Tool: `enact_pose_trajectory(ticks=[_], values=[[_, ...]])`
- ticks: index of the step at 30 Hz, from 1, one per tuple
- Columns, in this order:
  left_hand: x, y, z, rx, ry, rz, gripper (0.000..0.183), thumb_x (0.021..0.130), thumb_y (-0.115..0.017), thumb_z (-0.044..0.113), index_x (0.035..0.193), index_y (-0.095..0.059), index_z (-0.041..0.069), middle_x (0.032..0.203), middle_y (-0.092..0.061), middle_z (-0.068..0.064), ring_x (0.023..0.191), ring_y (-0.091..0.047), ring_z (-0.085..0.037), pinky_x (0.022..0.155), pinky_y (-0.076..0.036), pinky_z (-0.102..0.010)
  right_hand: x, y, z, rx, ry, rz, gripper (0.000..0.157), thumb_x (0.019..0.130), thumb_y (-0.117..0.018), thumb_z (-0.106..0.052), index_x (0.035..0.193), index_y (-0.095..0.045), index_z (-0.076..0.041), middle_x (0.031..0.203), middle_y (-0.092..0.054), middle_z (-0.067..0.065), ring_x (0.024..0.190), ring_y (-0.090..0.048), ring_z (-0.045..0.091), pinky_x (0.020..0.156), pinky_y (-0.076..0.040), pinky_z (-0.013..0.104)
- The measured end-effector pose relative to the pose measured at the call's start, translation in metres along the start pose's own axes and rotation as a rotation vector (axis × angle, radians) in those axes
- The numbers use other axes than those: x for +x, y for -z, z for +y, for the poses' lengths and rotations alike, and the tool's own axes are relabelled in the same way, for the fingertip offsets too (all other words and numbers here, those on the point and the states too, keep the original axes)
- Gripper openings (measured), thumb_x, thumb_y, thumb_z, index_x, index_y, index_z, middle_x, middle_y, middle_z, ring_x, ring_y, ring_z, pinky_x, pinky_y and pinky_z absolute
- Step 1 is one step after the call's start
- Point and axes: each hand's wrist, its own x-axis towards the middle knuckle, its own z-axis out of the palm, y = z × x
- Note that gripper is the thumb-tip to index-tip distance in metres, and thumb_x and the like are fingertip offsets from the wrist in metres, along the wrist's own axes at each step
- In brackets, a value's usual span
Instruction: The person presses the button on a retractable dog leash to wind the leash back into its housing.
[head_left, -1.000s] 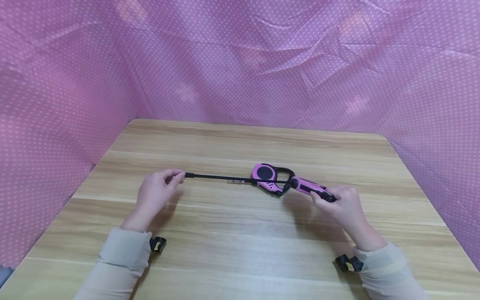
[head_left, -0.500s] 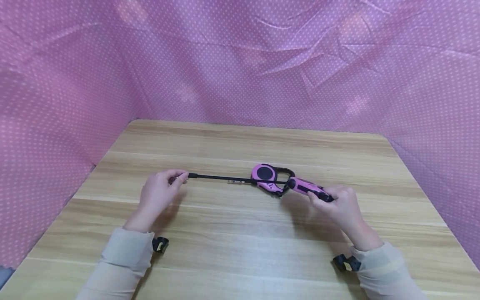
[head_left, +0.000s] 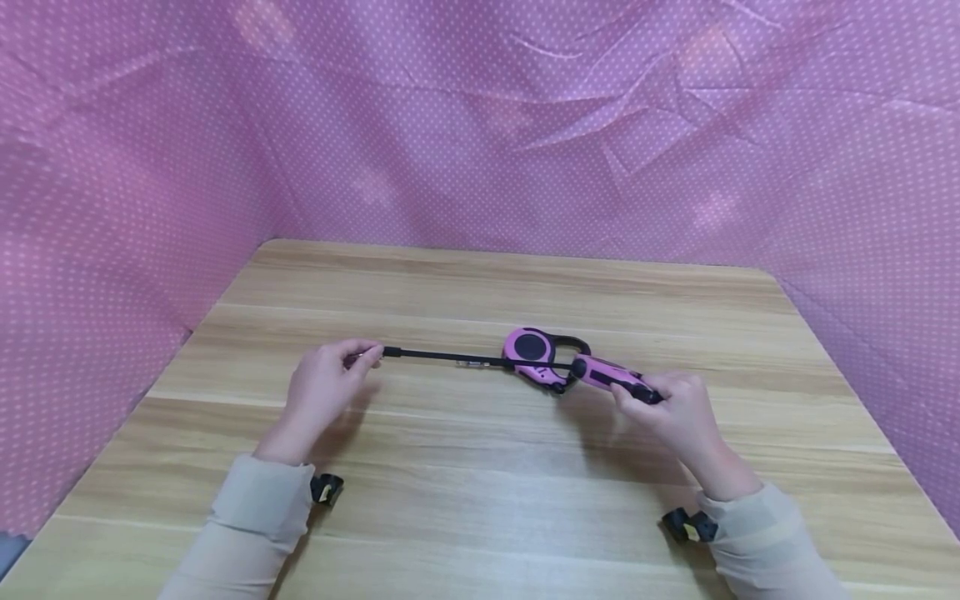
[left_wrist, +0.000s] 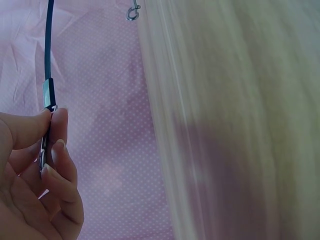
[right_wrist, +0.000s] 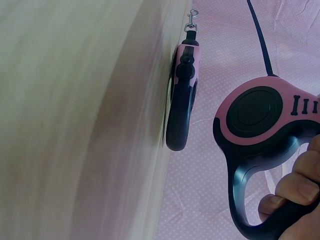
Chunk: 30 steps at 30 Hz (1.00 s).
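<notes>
My right hand (head_left: 678, 412) grips the black looped handle of a pink and black retractable dog leash (right_wrist: 255, 112), held up off the table. From its case a black strap (head_left: 442, 356) runs taut to the left. At the strap's far end, my left hand (head_left: 326, 387) pinches the metal clip (left_wrist: 45, 150), partly hidden by the fingers. A second pink and black leash (head_left: 527, 346) lies on the table behind the strap. Its own metal clip (right_wrist: 192, 20) points left, away from its handle.
Both hands are above a wooden table (head_left: 465, 500). Pink dotted cloth (head_left: 480, 150) hangs behind the table and along both sides. A small black device (head_left: 327, 490) sits at the left cuff and another black device (head_left: 688, 527) at the right cuff.
My left hand has moved a little to the right with the clip, and my right hand slightly to the left, so the strap between them is shorter. The second leash has stayed put.
</notes>
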Motion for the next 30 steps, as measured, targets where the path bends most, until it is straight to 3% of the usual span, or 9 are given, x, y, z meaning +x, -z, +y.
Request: enact_pose_trajectory(ticks=[15, 30], values=[[0.0018, -0.0043, 0.0011, 0.016, -0.039, 0.040, 0.034, 0.101, -0.056, 0.036, 0.119, -0.070, 0.012, 0.103, -0.076, -0.007, 0.056, -0.046, -0.016, 0.054, -0.039, -0.030, 0.0027, -0.0053, -0.0050, 0.021, 0.040, 0.013, 0.038, 0.071, -0.080, -0.012, 0.048, -0.051, -0.018, 0.050, -0.054, -0.005, 0.048, -0.036, -0.004, 0.041, -0.030, 0.014], [0.0033, -0.0060, 0.0035, 0.012, -0.034, 0.024, 0.034, 0.101, -0.056, 0.037, 0.120, -0.070, 0.012, 0.101, -0.076, -0.008, 0.056, -0.047, -0.016, 0.053, -0.039, -0.030, 0.0056, -0.0079, -0.0058, 0.026, 0.056, 0.009, 0.036, 0.072, -0.078, -0.012, 0.048, -0.052, -0.017, 0.051, -0.055, -0.005, 0.048, -0.038, -0.001, 0.041, -0.031, 0.014]])
